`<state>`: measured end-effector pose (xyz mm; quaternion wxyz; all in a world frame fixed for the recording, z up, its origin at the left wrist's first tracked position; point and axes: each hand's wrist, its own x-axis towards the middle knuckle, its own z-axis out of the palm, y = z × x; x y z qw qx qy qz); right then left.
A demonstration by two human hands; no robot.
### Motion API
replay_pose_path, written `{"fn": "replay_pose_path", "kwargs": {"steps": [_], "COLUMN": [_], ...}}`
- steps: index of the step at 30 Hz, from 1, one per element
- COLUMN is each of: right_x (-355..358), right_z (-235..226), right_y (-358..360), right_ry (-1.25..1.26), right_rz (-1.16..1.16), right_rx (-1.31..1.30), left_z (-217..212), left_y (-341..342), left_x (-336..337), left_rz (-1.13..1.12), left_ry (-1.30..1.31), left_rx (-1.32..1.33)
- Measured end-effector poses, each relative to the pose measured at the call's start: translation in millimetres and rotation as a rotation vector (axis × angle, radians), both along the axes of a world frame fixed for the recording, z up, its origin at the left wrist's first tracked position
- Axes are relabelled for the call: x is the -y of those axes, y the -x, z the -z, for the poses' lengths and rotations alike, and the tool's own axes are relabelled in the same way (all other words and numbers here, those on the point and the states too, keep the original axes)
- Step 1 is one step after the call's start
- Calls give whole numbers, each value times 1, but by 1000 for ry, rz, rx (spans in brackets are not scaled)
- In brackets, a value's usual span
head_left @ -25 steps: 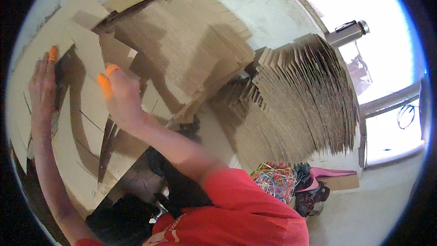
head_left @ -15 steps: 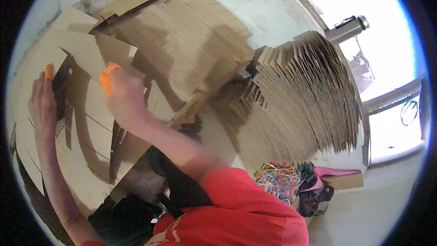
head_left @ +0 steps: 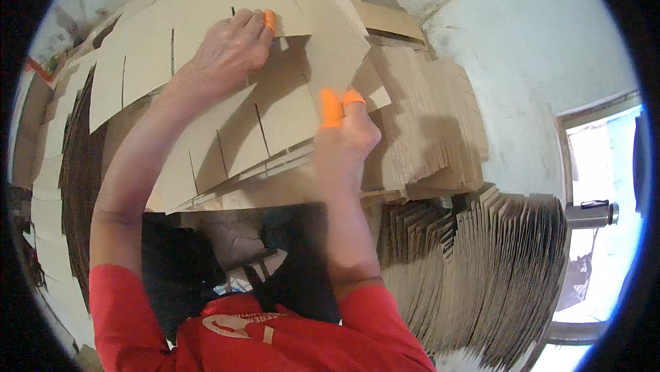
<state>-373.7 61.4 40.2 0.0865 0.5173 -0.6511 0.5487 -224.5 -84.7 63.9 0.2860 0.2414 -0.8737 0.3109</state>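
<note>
A slotted tan cardboard sheet (head_left: 148, 62) stands raised over other slotted cardboard (head_left: 240, 135) in front of me. My left hand (head_left: 237, 49) is closed on the raised sheet's lower edge, its fingers curled and an orange finger cover on one fingertip. Farther right, a bent cardboard panel (head_left: 337, 45) slants down to my right hand (head_left: 348, 135). That hand is closed, thumb and finger in orange covers, pinching the panel's lower end. Slight blur softens the right wrist. Shadows of my arms fall across the lower cardboard.
A thick stack of flat cardboard (head_left: 419, 124) lies to the right. Nearer, a long row of upright cardboard pieces (head_left: 495, 269) fans out. More cardboard stands at the left (head_left: 75, 166). A metal flask (head_left: 591, 214) rests by the bright window at the right.
The view has swung left, so the cardboard now sits centrally. My left hand, earlier stretched out on the cardboard, is now curled round an edge. My right hand still pinches its panel.
</note>
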Motion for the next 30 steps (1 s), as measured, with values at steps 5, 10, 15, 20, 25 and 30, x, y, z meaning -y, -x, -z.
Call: {"fn": "replay_pose_path", "kwargs": {"steps": [5,10,15,20,25,30], "right_x": [-3,-6,-10,-13,-17,0], "right_z": [-1,-10,-10,-14,-48,-85], "right_y": [3,-7,-15,-22,-56,-86], "right_ry": [15,72,11,16,-143,-420], "right_rz": [44,-32,-35,14,-30,-35], "right_rx": [-100,-136,-142,-250,-377,-613], "left_z": [-7,-3,-13,-24,-45,-38], "left_y": [-10,-23,-34,-38,-73,-101], "left_x": [-13,-9,-38,-96,-104,-78], "left_rz": [-9,-22,83,211,51,-30], "left_ry": [-33,10,-37,-203,-303,-506], "left_rx": [-27,-81,-63,-64,-127,-79]}}
